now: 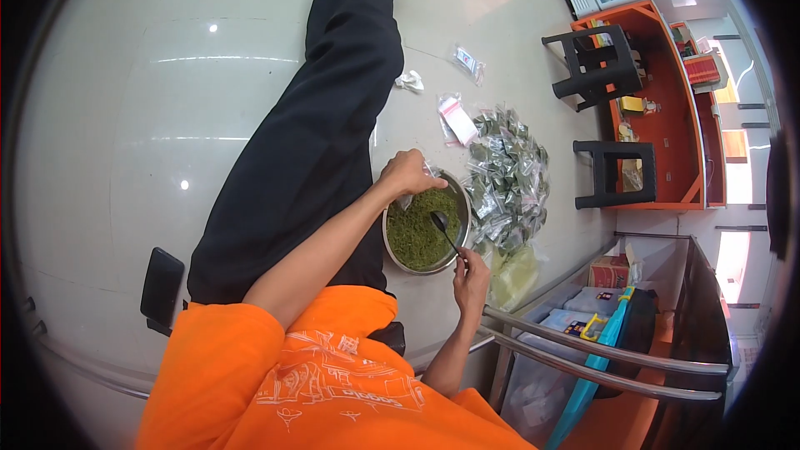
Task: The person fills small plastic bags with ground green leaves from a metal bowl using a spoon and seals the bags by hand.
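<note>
A round metal bowl (463, 200) of chopped green herb-like material (412, 233) stands on the floor beside my outstretched leg. My right hand (472, 277) grips the handle of a black spoon (440, 219), whose head rests on the green material. Over the bowl's far left rim, my left hand (407, 173) is closed on a small clear plastic bag (430, 168), partly hidden by my fingers. Just right of the bowl lies a heap of small clear bags (508, 175) with green contents. Below that heap sits a larger yellow-green plastic bag (512, 277).
White-backed packs of bags (457, 121) and a crumpled white tissue (409, 81) lie past the bowl. At right are black stools (617, 175), an orange counter (679, 117), metal rails (600, 354) and a teal umbrella (596, 371). A black phone (162, 283) is at left.
</note>
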Motion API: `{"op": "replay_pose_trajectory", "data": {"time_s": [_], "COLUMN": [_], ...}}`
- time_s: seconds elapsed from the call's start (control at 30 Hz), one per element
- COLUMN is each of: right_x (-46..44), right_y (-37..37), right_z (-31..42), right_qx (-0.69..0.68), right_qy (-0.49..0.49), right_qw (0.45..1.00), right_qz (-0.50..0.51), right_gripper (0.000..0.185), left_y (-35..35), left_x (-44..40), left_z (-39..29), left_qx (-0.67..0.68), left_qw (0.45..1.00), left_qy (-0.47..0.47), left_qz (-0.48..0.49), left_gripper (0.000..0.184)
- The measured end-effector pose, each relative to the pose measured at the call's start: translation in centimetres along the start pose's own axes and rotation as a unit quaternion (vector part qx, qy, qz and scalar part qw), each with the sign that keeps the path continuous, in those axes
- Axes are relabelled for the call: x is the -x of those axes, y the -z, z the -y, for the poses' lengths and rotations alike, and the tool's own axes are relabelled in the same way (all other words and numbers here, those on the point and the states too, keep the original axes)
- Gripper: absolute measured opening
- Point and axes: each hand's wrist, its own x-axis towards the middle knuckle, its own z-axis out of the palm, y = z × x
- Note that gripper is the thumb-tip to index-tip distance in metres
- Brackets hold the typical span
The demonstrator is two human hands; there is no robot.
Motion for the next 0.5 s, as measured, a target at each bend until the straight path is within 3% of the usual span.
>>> {"op": "replay_pose_trajectory", "data": {"time_s": [0.2, 0.5], "right_x": [-0.3, -2.0], "right_y": [-1.2, -0.7], "right_z": [1.6, -1.5], "right_qx": [0.074, 0.073], "right_qy": [0.119, 0.046], "right_qw": [0.990, 0.994], "right_qz": [-0.020, -0.074], "right_gripper": [0.033, 0.026], "left_y": [0.1, -0.3], "left_x": [0.1, -0.4], "left_z": [0.0, 0.3], "left_qx": [0.015, 0.020], "left_qw": [1.000, 1.000], "left_qy": [0.013, 0.021], "left_qz": [0.004, -0.003], "left_gripper": [0.074, 0.072]}}
